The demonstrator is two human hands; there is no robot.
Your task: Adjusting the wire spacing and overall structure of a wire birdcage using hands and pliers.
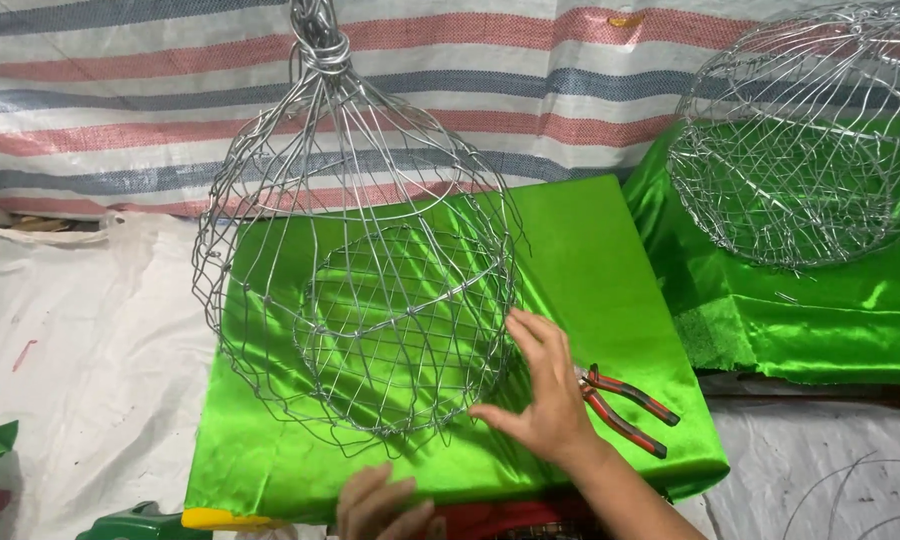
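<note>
Silver wire basket (360, 270) on green cloth (590, 260); right hand (542, 385) flat, fingers spread, touching rim; left hand (380, 505) loose, empty; pliers (625, 405) nearby.

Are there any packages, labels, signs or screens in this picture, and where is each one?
None: no package, label, sign or screen shows.
Only a wire basket on green cloth, touched by the right hand.
Red-handled pliers lie beside that hand.
The left hand is at the bottom edge.
</note>
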